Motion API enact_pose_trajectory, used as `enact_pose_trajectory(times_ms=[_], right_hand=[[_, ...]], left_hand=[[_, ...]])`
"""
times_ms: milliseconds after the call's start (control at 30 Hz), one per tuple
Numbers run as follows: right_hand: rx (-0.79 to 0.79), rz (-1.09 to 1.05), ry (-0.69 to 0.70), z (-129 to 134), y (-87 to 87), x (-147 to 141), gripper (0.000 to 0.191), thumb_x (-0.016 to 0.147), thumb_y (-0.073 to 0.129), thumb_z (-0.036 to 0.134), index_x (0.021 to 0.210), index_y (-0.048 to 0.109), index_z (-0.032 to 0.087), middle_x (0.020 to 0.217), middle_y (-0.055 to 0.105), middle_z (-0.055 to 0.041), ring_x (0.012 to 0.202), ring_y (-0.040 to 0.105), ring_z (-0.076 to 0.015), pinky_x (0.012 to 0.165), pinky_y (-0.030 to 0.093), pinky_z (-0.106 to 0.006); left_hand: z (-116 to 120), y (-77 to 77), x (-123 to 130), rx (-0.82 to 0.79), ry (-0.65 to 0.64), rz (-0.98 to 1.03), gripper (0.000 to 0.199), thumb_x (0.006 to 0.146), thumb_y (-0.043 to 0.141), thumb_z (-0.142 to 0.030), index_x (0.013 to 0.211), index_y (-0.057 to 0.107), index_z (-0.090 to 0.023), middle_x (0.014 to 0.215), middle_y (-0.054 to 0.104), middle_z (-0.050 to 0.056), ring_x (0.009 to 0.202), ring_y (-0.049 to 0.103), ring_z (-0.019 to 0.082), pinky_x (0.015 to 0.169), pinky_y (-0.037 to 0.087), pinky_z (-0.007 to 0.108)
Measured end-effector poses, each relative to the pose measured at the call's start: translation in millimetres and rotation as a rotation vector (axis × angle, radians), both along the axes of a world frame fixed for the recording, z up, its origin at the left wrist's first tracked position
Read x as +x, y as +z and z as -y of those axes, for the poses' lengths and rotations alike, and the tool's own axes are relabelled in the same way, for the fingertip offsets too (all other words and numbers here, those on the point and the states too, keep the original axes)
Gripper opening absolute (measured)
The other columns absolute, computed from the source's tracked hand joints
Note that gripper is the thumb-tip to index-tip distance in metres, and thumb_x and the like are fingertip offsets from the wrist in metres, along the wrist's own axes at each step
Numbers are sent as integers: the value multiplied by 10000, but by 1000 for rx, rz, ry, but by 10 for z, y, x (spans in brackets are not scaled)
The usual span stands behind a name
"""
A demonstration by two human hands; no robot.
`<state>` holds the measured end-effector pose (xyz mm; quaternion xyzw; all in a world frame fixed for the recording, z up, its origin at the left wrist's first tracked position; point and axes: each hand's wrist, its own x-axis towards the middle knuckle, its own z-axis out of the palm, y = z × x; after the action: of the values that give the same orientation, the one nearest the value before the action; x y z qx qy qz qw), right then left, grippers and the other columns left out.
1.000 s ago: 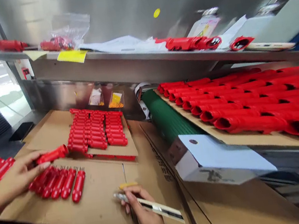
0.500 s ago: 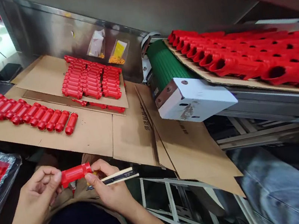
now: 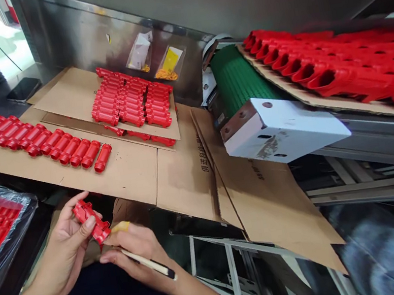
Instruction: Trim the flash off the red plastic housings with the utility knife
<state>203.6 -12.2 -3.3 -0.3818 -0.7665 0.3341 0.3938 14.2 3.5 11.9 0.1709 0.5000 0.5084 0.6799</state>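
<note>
My left hand (image 3: 72,237) is closed around a red plastic tube-shaped part (image 3: 90,219), which is tilted in front of my lap, its clip-like, ridged side turned up. My right hand (image 3: 138,251) grips a slim cream-and-black utility knife (image 3: 151,263) whose back end sticks out toward my wrist. Fingers of that hand are at the lower end of the red part and hide the knife's tip. Something yellow (image 3: 122,226) covers a right fingertip. Beyond my hands, a row of similar red parts (image 3: 66,147) lies on the cardboard (image 3: 130,178).
More red parts (image 3: 129,98) sit in rows on a raised cardboard sheet. A lined bin (image 3: 29,206) of red parts stands at left. On the right, a green conveyor (image 3: 242,78) with a white bracket (image 3: 280,129) carries red pieces. A phone (image 3: 23,89) lies at the back.
The red part has turned from nearly level to slanting, showing its clip side. My right hand has rolled over it, and the knife's back end now points down to the right. The view has shifted slightly.
</note>
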Motion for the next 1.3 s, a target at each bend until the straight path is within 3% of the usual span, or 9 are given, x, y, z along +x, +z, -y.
enact_pose_trajectory(times_ms=[133, 200, 267, 500, 700, 867, 1033, 1300], right_hand=[[61, -57, -36, 0, 169, 202, 196, 1042, 762, 299, 1183, 793, 166, 1171, 830, -136, 1005, 822, -197, 914, 688, -274], [106, -104, -15, 19, 224, 237, 269, 1050, 728, 178, 1318, 747, 180, 1208, 840, -118, 1085, 827, -199, 969, 688, -272], [122, -155, 23, 33, 231, 217, 338, 1055, 695, 125, 1385, 718, 195, 1234, 838, -110, 1118, 827, -200, 989, 690, -275], [116, -265, 54, -13, 128, 118, 334, 1037, 721, 137, 1359, 751, 223, 1152, 853, -110, 1004, 827, -226, 901, 712, -360], [108, -239, 54, -10, 144, 125, 302, 1052, 700, 143, 1339, 751, 221, 1146, 862, -102, 1020, 828, -215, 923, 701, -350], [18, -211, -1, 16, 193, 151, 183, 1039, 727, 153, 1200, 789, 214, 1085, 869, -83, 976, 834, -199, 909, 702, -316], [-13, -231, 39, 4, 208, 168, 187, 1037, 734, 166, 1210, 790, 207, 1134, 868, -97, 1012, 831, -198, 933, 694, -320], [17, -211, 52, -23, 226, 172, 203, 1037, 730, 158, 1225, 788, 211, 1137, 868, -90, 1007, 829, -196, 934, 690, -326]], left_hand=[[2, -62, -103, 24, -51, 35, 589, 791, 980, -339, 1298, 694, -251, 1114, 834, 119, 819, 790, 198, 751, 657, 269], [14, -86, -123, 21, -73, 64, 517, 812, 961, -350, 1256, 723, -233, 1204, 824, 140, 821, 810, 219, 762, 675, 301], [24, -93, -115, 13, -72, 95, 526, 826, 950, -351, 1295, 743, -235, 1165, 832, 125, 821, 815, 215, 762, 677, 287], [20, -26, -58, 16, -36, 75, 522, 787, 986, -349, 1258, 787, -241, 999, 834, 75, 782, 792, 175, 720, 659, 228], [-16, 22, -31, 28, -47, 41, 549, 701, 1035, -369, 1184, 808, -240, 924, 807, 53, 723, 762, 168, 664, 649, 226], [14, -35, -64, 1, -44, 72, 536, 770, 995, -351, 1254, 800, -228, 1000, 810, 75, 791, 756, 149, 724, 634, 196], [48, -78, -97, -21, -76, 90, 529, 828, 951, -365, 1310, 771, -238, 999, 808, 83, 824, 771, 179, 753, 648, 236], [-1, -35, -84, -20, -58, 79, 510, 768, 994, -368, 1227, 814, -239, 978, 801, 69, 752, 730, 147, 693, 625, 202]])
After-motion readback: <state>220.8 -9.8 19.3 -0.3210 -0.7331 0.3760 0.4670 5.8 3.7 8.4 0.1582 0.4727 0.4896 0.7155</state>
